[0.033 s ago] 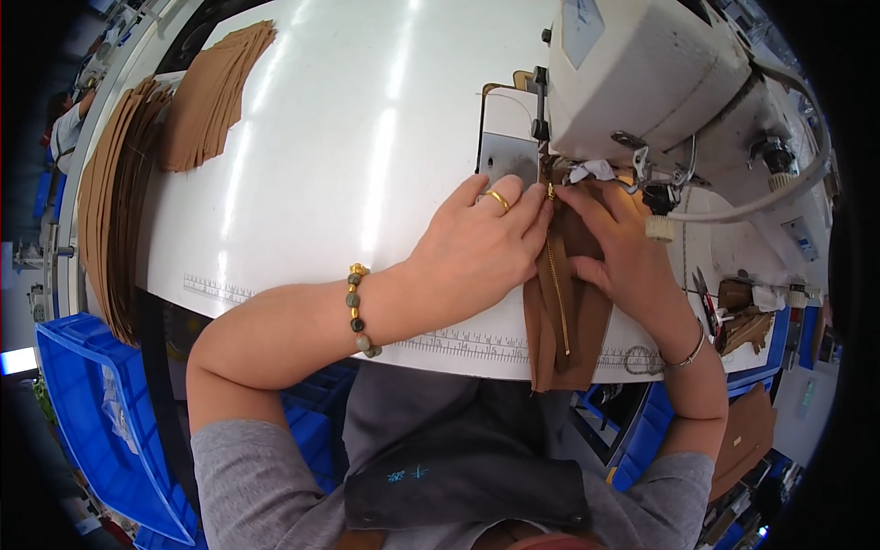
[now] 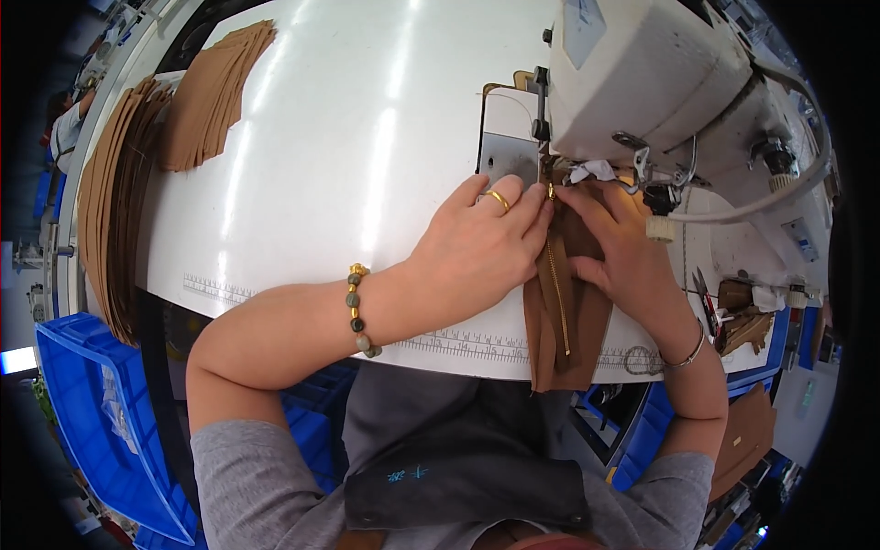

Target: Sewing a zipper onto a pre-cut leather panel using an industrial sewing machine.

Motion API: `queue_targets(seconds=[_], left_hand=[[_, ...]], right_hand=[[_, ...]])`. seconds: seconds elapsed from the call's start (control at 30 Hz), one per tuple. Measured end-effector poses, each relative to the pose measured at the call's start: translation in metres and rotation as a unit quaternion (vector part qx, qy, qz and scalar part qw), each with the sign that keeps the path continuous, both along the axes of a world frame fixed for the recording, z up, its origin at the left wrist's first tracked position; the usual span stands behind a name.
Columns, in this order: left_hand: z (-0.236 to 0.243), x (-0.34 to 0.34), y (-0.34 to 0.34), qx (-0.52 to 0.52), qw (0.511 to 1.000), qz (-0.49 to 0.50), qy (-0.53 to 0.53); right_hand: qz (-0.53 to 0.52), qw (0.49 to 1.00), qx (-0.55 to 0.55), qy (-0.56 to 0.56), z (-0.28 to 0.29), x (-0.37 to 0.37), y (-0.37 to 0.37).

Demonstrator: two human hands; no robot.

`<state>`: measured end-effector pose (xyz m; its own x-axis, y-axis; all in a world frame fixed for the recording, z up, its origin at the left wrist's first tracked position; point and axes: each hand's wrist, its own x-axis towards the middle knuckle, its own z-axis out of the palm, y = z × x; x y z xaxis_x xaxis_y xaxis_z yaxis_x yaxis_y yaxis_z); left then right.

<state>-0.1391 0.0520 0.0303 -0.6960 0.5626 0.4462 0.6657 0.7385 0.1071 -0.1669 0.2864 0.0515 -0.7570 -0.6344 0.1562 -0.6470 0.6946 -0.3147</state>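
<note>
Under the sewing machine's head [image 2: 632, 82] lies a strip of brown fabric [image 2: 587, 321], with a gold-toothed zipper [image 2: 558, 298] running along it. Its upper end is at the presser foot; its lower end hangs over the table's front edge. My left hand [image 2: 486, 234], a ring on one finger, lies left of the zipper with its fingertips pressed together on the zipper's upper part. From the right, my right hand [image 2: 632, 247] grips the fabric, its fingers bent and its thumb lower down on the cloth. The needle's tip is hidden behind fingers and machine parts.
Stacks of brown fabric pieces [image 2: 215, 96] lie at the table's far left. Scissors [image 2: 704, 298] and brown scraps [image 2: 747, 330] sit at the right. A blue crate [image 2: 101, 412] stands at the lower left. A printed ruler [image 2: 449, 346] follows the table's front edge.
</note>
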Motion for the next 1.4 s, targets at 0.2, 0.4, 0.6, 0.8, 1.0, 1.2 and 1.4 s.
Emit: queue_targets(seconds=[0.2,0.4,0.6,0.8,1.0,1.2,1.4], left_hand=[[-0.001,0.001,-0.001,0.000,1.000,0.000,-0.005],[0.001,0.001,0.000,0.001,1.000,0.000,-0.001],[0.003,0.001,-0.001,-0.017,1.000,-0.005,-0.014],[0.000,-0.001,-0.005,-0.013,1.000,-0.021,-0.002],[0.007,0.009,0.000,-0.034,0.998,-0.009,0.044],[0.017,0.061,0.001,-0.059,0.997,-0.037,0.039],[0.018,0.082,0.004,-0.025,0.998,-0.031,-0.039]], right_hand=[[0.010,0.999,0.015,0.039,-0.001,0.001,0.001],[0.014,0.999,0.026,0.042,0.005,0.002,-0.003],[0.043,0.991,0.087,0.089,0.014,0.030,0.000],[0.136,0.986,-0.019,0.089,0.008,0.079,0.004],[0.144,0.985,-0.033,0.084,-0.009,0.117,-0.002],[0.134,0.967,-0.071,0.203,-0.025,0.127,-0.004],[0.153,0.954,-0.097,0.237,-0.023,0.124,-0.004]])
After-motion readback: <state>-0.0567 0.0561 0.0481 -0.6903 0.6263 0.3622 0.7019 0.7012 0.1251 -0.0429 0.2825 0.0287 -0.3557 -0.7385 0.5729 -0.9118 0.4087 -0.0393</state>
